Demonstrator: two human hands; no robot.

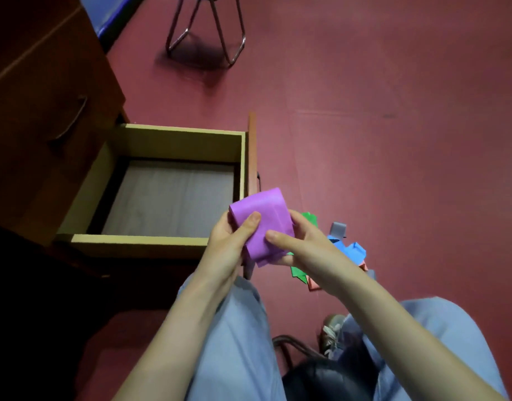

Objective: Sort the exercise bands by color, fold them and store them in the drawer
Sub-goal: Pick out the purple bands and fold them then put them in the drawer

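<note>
folded purple band (263, 224) held between both hands, just right of the open drawer (185, 146) front, above the red floor (393, 140). long axis tilted, rounded fold end pointing up and away, loose ends down toward the lap. left hand (228, 241) closed on its left edge, thumb on top; right hand (301, 244) pinching the right side, thumb across. green band (309, 217), blue band (350, 250) and salmon band (314, 285) lying on the floor beyond the right wrist.

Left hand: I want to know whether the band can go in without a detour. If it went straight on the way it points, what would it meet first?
Likely nothing solid: the left hand, holding the purple band, points over the drawer's front corner. Height is unclear.
</note>
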